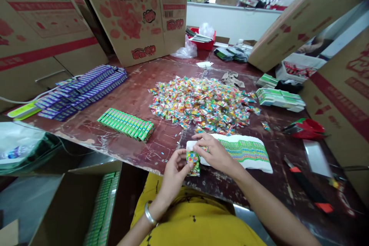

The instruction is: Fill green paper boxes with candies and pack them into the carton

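Note:
My left hand (174, 170) is closed around a small green candy box (193, 162) held upright just over the near table edge. My right hand (211, 150) rests on top of that box with pinched fingers, touching its upper end. Under and beside my right hand lies a fanned stack of flat green box blanks (245, 150). Beyond it spreads a big heap of small colourful wrapped candies (204, 102).
A row of filled green boxes (127, 123) lies left of centre, with rows of purple boxes (82, 90) farther left. Folded green packs (279, 98), a red tool (307, 128) and an orange-tipped knife (308, 188) sit right. Large cartons (135, 11) ring the table; a carton of green boxes (102, 207) stands below left.

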`<state>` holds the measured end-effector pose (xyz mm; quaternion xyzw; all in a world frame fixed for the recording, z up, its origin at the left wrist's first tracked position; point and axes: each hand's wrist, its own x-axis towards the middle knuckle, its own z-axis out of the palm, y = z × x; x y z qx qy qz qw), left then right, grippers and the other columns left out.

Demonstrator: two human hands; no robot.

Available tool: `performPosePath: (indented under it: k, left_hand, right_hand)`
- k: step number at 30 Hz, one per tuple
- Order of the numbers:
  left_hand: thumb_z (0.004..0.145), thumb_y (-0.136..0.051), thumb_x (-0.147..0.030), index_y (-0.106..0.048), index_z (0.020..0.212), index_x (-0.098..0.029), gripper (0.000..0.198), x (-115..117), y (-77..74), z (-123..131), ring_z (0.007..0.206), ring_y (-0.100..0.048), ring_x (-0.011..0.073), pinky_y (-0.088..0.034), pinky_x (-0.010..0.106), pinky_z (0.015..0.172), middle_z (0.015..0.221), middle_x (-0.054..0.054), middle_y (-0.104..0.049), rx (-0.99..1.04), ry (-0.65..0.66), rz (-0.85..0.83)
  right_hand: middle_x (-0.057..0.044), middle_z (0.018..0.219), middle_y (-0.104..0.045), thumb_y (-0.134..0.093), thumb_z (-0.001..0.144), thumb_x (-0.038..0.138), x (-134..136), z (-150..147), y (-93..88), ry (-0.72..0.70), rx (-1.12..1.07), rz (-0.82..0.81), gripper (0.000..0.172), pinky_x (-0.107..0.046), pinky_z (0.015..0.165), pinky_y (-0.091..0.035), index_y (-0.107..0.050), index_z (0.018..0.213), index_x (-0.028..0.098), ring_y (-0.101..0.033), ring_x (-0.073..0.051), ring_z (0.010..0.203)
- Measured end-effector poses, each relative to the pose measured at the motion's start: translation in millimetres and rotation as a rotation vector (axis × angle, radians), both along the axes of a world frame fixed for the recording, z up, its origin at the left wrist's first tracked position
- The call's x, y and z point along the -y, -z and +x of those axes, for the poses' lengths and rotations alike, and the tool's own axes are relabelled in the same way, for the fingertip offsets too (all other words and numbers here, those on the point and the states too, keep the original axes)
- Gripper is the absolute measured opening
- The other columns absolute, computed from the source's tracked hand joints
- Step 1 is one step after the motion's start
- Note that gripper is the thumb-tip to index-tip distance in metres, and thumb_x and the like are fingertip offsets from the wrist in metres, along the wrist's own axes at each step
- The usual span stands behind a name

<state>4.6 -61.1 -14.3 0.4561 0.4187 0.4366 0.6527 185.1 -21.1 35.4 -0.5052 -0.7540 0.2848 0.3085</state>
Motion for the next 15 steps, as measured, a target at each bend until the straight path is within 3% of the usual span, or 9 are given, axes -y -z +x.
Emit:
performPosePath:
  k: [3, 6, 10, 15]
  left_hand:
    - [0.083, -0.068, -0.031, -0.043, 0.13, -0.022, 0.053, 2.1, -8.7, -0.4, 0.1, -0.064, 0.0216, -0.052, 0.031, 0.083, 0.117, 0.01, -0.064, -0.01, -0.077, 0.048]
    - [0.085, -0.066, -0.03, -0.041, 0.135, -0.023, 0.056, 2.1, -14.9, -1.6, 0.104, -0.063, 0.0231, -0.052, 0.031, 0.084, 0.12, 0.011, -0.063, -0.007, -0.092, 0.065]
    - [0.086, -0.065, -0.029, -0.041, 0.138, -0.022, 0.058, 4.1, -11.6, -0.2, 0.099, -0.064, 0.0209, -0.052, 0.03, 0.084, 0.117, 0.01, -0.064, 0.009, -0.09, 0.059]
    - [0.085, -0.066, -0.028, -0.042, 0.139, -0.024, 0.059, 10.9, -2.9, 1.2, 0.089, -0.064, 0.0166, -0.052, 0.028, 0.079, 0.112, 0.007, -0.064, -0.018, -0.128, 0.088]
  right_hand:
    - [-0.005, 0.108, -0.068, -0.05, 0.095, 0.034, 6.3, -0.9, 4.9, 0.017, -0.212, -0.12, 0.026, -0.028, 0.084, -0.051, -0.071, 0.102, 0.021, -0.065, -0.015, 0.094]
    - [-0.005, 0.1, -0.071, -0.062, 0.087, 0.036, 15.8, -7.1, 19.7, 0.067, -0.405, -0.243, 0.032, -0.024, 0.075, -0.054, -0.065, 0.114, 0.02, -0.068, -0.014, 0.085]
    - [-0.005, 0.094, -0.071, -0.064, 0.085, 0.036, 26.2, -15.3, 39.8, 0.133, -0.464, -0.253, 0.03, -0.024, 0.072, -0.053, -0.066, 0.11, 0.019, -0.067, -0.015, 0.08]
    - [-0.005, 0.095, -0.07, -0.061, 0.088, 0.039, 25.0, -17.1, 41.7, 0.164, -0.457, -0.212, 0.024, -0.025, 0.071, -0.051, -0.069, 0.1, 0.02, -0.066, -0.016, 0.08]
